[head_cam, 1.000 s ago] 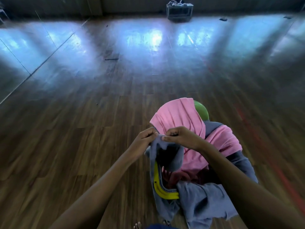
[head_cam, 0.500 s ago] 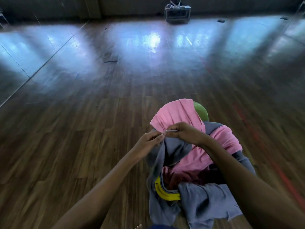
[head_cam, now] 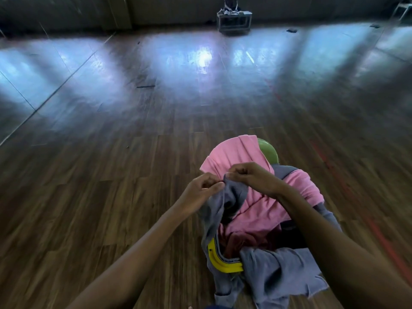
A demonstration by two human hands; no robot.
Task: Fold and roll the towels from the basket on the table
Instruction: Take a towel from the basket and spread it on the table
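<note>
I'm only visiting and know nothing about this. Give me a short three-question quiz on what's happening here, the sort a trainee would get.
1. True or false: the left hand and the right hand both pinch the grey towel.
2. The part of the basket rim that shows is: A red, B yellow, C white.
3. Fill in: the towel draped over the basket's far side is ___.
Key: 1 true; 2 B; 3 pink (the pink towel).
</note>
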